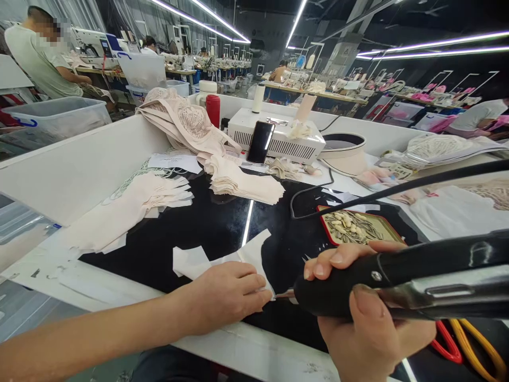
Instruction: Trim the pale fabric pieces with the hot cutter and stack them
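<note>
My right hand wraps the black tool while my left hand, pinching or not I can't tell, curls over white fabric on the tabletop, probably light, floppy and best pinned near its edge.

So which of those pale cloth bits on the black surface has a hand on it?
The white piece nearest the person, under the left hand; the left stack and the farther stack lie untouched.

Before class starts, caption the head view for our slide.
Left hand rests on pale fabric over a black tabletop; right hand grips a black handheld tool.
</note>
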Tool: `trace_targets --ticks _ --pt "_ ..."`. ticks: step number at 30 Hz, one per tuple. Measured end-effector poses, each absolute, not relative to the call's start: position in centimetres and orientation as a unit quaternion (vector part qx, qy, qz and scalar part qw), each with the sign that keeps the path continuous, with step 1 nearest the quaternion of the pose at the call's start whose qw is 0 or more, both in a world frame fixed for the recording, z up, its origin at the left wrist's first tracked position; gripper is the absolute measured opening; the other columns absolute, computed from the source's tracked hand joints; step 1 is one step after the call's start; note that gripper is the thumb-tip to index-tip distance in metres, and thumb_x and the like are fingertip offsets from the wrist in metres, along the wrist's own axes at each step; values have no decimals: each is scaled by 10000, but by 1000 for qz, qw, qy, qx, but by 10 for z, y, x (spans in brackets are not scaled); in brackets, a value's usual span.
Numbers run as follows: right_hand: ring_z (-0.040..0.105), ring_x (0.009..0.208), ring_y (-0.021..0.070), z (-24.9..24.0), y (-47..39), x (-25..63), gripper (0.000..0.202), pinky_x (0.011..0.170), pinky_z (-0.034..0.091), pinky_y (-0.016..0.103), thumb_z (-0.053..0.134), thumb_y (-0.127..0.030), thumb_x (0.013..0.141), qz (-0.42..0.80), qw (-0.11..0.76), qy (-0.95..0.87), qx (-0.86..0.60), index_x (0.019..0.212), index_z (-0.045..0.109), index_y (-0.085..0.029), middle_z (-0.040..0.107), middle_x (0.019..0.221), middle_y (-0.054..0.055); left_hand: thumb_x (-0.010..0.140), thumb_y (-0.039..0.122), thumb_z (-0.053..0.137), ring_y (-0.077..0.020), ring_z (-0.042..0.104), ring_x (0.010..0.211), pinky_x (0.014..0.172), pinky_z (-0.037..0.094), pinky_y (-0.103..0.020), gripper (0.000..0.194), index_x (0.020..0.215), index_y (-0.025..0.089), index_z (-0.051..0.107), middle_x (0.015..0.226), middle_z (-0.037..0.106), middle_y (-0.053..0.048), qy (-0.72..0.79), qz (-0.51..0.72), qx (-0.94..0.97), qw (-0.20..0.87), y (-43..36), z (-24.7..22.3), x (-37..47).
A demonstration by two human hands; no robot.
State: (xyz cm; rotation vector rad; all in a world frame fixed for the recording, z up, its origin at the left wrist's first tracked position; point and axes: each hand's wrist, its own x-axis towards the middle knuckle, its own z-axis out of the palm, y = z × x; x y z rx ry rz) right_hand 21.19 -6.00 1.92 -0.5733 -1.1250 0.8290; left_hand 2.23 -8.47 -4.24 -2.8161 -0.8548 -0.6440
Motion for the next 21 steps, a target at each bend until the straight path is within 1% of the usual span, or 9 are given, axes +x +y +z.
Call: trace_targets --ticks 5,8,13,18,21 --pt "625 625 164 21 -60 210 346 531 600 317 858 -287 809 372 735 -499 -271 1098 675 -234 673 802 -31 1134 201 503 -200 690 969 908 589 -328 159 1191 147 642 1007 712 -70 -290 -208 -932 65 -86 -44 23" --pt "621 623 163 21 -60 209 356 533 605 314 863 -289 798 367 738 -496 -273 1095 675 -234 677 797 -34 1120 194 531 -195 688 968 915 583 -322 129 1178 158 641 1035 710 -75 -295 -201 -932 68 -87 -44 24" --pt "620 622 157 20 -60 208 355 536 608 304 867 -303 810 372 735 -500 -266 1103 677 -242 675 802 -39 1110 208 568 -194 687 980 932 579 -323 102 1163 164 642 1071 708 -79 -306 -199 -929 69 -89 -45 25" --pt "629 644 155 19 -60 211 363 557 614 300 868 -309 824 384 726 -506 -262 1129 679 -250 671 823 -39 1105 243 609 -186 684 1016 957 576 -318 109 1171 175 663 1131 713 -81 -310 -191 -929 73 -90 -45 24" --pt "637 657 155 18 -60 212 360 579 617 306 864 -320 842 389 721 -513 -257 1144 678 -259 672 837 -38 1103 248 622 -186 681 1055 975 572 -317 140 1185 155 688 1198 714 -95 -286 -182 -936 96 -90 -46 23"
